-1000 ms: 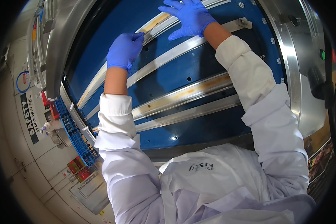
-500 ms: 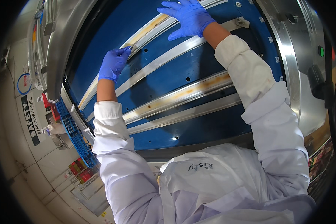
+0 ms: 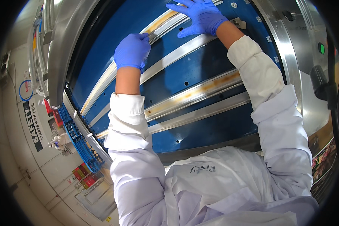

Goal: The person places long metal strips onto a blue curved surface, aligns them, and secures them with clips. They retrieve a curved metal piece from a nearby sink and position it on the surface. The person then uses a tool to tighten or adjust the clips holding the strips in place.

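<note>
Metal rail (image 3: pixel 162 23) runs beneath left hand (image 3: pixel 133 51), fingers curled, grip unclear, and right hand (image 3: pixel 205 18), fingers wide.

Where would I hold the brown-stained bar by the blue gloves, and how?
Probably across the bar's narrow width, between left hand and right hand, from the apron side: it's long and slim, and uncovered there. It may be fixed, though.

Pale wall (image 3: pixel 45 171), dark sign (image 3: pixel 33 126) left; perhaps shelving (image 3: pixel 324 160) lower right.
</note>
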